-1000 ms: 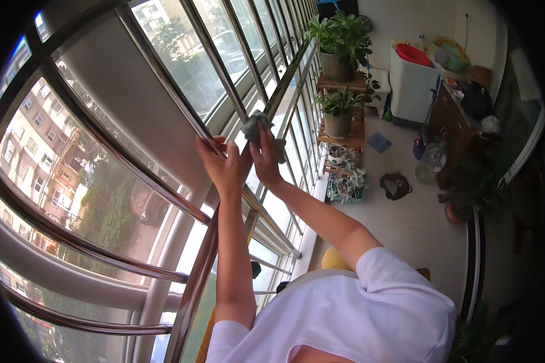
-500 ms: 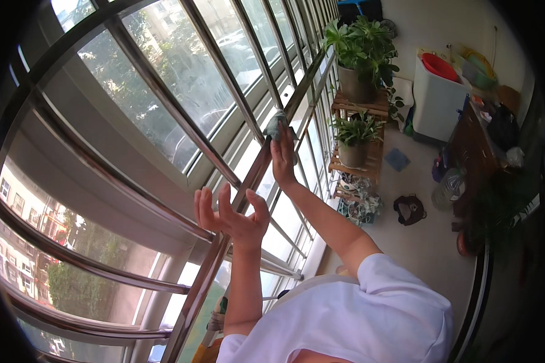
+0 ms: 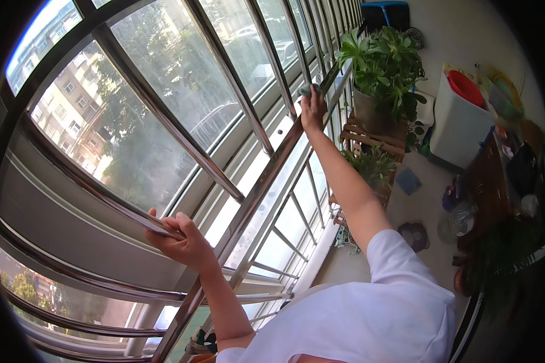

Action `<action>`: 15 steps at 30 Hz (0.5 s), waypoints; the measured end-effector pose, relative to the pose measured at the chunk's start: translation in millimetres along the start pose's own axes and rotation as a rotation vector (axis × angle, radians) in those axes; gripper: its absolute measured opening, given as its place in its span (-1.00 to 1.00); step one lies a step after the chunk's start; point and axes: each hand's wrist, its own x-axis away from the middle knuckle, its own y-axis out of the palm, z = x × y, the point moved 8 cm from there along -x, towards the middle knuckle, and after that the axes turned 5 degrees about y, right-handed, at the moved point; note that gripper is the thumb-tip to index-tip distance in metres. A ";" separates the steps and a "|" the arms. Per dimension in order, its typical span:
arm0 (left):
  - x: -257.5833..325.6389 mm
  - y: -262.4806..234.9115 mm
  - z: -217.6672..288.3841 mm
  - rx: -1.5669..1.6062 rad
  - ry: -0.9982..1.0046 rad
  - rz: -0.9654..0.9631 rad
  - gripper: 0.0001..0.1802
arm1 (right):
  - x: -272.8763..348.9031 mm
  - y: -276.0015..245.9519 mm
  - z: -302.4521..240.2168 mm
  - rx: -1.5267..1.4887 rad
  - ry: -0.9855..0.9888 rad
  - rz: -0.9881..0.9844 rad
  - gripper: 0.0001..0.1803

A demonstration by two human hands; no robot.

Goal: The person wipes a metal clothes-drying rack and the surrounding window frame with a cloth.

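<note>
Shiny metal window bars meet a broad metal rail (image 3: 264, 183) that runs diagonally through the middle of the view. Farther along this rail, my right hand (image 3: 313, 113) presses a grey-green cloth (image 3: 310, 91) onto it, near the foot of an upright bar. The cloth is mostly hidden by my fingers. Nearer to me, my left hand (image 3: 181, 242) has its fingers wrapped round one metal bar (image 3: 127, 202), at the left of the rail. Past the bars is a window pane (image 3: 157, 115) with streaks on it.
To the right of the bars, a large potted plant (image 3: 384, 75) stands on a wooden plant stand (image 3: 378, 143), with a smaller potted plant (image 3: 371, 164) lower down. A white bin-like box (image 3: 463, 130) with a red basin (image 3: 466, 89) stands at the far right. A blue square (image 3: 408, 181) lies on the floor.
My right hand has slid farther along the rail with the cloth. My left hand, open above the rail before, has moved left and taken hold of a bar. The view has shifted.
</note>
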 end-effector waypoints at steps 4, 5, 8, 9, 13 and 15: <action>2.3 2.9 1.1 -0.062 -0.009 0.025 -0.51 | -62.2 4.6 57.9 0.177 0.096 0.069 -0.42; 1.7 3.4 2.3 -0.066 -0.009 0.035 -0.51 | -74.9 8.0 72.1 0.238 0.186 0.031 -0.43; 2.4 1.1 3.2 -0.069 0.007 0.049 -0.51 | -68.0 9.6 55.7 0.069 0.299 0.069 -0.47; 2.3 3.0 5.8 -0.064 0.015 0.045 -0.51 | -66.2 5.5 45.7 0.077 0.229 0.100 -0.48; 0.7 1.8 1.7 -0.084 0.033 0.033 -0.52 | -46.3 -0.1 -23.2 -0.397 0.007 0.121 -0.61; -0.4 1.7 0.8 -0.080 0.036 0.044 -0.52 | -44.9 -2.5 -64.0 -0.475 -0.039 0.109 -0.61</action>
